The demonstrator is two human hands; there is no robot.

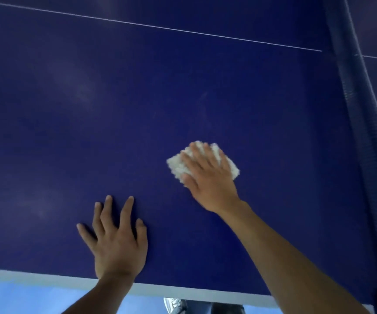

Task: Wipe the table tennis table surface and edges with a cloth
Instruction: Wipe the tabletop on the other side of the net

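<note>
- The right hand [207, 177] lies flat on the white, fluffy, bunched cloth [176, 165], fingers straight, pressing it onto the dark blue, matt counter [92, 121]. The cloth sits right of the middle, well short of the dark mesh net [368, 132] along the right side. No finger is curled round the cloth, so a fast stroke could let the hand slide off and leave it behind.
- The cloth is bunched small and lies mostly under the palm and fingers. Each pass would cover a narrow track, so I judge that stripes could be missed between strokes, chiefly toward the far thin white line [160, 27], where the reach is long.
- The left hand [117, 243] is spread palm down on bare counter near the front, holding nothing. Weight leaned on it may leave prints, and the patch beneath it goes unwiped unless it shifts.
- Pale hazy patches show on the left part of the counter; I cannot tell whether they are dust or glare. A dry cloth might only push such film about.
- A sweep to the right could snag cloth or fingers in the net.
- The pale grey-white edge band [47, 276] along the near side is apart from the cloth and easily forgotten.
- A grey shoe [172, 304] stands on the light blue floor [24, 298] just below the near edge; leaning far forward could cost balance.
</note>
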